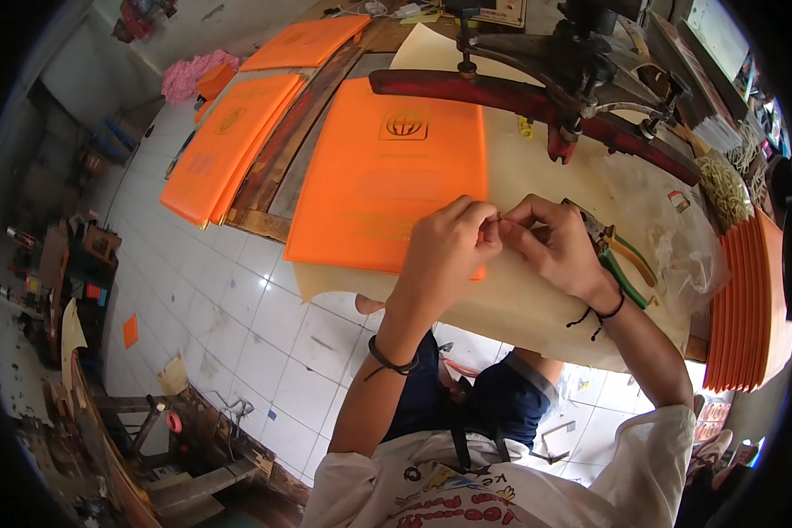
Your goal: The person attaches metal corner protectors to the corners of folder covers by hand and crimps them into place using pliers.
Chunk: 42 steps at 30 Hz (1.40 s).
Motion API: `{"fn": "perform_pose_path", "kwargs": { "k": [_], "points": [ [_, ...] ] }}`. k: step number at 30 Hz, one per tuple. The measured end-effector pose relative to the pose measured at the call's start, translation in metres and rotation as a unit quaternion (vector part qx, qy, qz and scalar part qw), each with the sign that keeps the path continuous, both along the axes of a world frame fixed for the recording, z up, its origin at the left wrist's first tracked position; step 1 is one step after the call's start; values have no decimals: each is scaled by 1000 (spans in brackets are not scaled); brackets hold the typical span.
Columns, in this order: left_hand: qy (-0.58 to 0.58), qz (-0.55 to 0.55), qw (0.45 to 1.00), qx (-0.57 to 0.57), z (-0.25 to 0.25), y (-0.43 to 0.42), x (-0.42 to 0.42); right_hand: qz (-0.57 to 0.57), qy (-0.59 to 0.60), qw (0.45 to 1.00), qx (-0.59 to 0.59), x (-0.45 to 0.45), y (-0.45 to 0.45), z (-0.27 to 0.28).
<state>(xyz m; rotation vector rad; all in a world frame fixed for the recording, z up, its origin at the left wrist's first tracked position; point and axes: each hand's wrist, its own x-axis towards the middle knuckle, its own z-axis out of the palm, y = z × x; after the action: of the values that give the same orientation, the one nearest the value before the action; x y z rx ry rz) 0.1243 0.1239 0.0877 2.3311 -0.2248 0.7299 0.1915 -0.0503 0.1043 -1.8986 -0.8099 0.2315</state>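
Note:
My left hand and my right hand meet over the front of the worktable, both with fingers pinched together. Between the fingertips is something tiny and dark that I cannot make out. Just left of them, partly under my left hand, lies an orange folder with a dark globe emblem and faint printed lines. Beside my right hand rest pliers with green and orange handles. A dark cord bracelet circles each wrist.
A dark red press bar on a black frame spans the table's back. Stacked orange folders lie at left, more orange folders at right. A clear plastic bag and a bundle of pale strings sit on the right.

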Motion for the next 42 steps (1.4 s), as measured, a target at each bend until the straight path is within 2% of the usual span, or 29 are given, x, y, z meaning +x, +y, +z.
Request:
{"fn": "perform_pose_path", "kwargs": {
  "k": [18, 21, 24, 27, 42],
  "points": [
    [-4, -5, 999, -54, -3, -1, 3, -14, 26, 999, -36, 1, 3, 5],
    [27, -5, 998, -63, 2, -1, 0, -8, 32, 999, -19, 2, 2, 1],
    [45, -10, 986, -158, 2, 3, 0, -21, 97, 995, 6, 3, -1, 0],
    [35, -34, 978, -204, 2, 6, 0, 1, 101, 994, 41, 5, -1, -7],
    [68, -65, 973, -212, 9, 9, -2, -1, 96, 995, 40, 3, -1, -2]
  ]
}}
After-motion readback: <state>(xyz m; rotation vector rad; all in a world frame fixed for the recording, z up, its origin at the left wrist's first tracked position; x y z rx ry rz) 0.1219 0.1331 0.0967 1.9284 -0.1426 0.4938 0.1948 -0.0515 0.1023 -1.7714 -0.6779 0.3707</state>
